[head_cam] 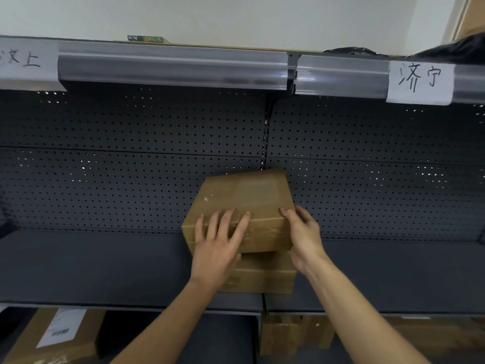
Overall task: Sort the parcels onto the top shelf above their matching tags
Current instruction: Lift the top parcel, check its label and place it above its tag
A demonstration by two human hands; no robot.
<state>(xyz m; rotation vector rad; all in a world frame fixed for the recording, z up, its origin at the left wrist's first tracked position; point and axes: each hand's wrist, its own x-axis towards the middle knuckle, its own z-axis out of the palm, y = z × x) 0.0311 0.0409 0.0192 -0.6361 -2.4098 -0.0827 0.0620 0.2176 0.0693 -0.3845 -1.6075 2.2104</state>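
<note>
A brown cardboard parcel [244, 206], wrapped in clear tape, sits tilted on top of a second, flatter cardboard parcel [262, 277], and both rest on the dark middle shelf [105, 266] near its centre seam. The upper parcel is turned slightly askew from the one beneath it, its far edge close to the perforated back panel [131, 166].

The left hand [219, 248] lies over the near left corner of the upper parcel, fingers spread across its top and front face. The right hand [304, 237] cups the near right corner, thumb on top and palm against the side. Together they form a two-handed grip closed on the upper parcel; whether it is lifted clear of the lower one cannot be told.

Above, the front rail of the top shelf [170, 67] runs across the view. A paper tag [420, 82] with handwritten characters hangs on the rail to the right, and another paper tag [26, 64] is at the far left, partly cut off. On the top shelf, a black plastic bag [451, 48] lies above the right tag, and a small flat green-printed packet [145, 38] shows over the rail left of centre.

Below the middle shelf, a large carton with a white shipping label [60, 334] stands at the lower left, and more brown boxes [294, 334] stand under the centre seam.
</note>
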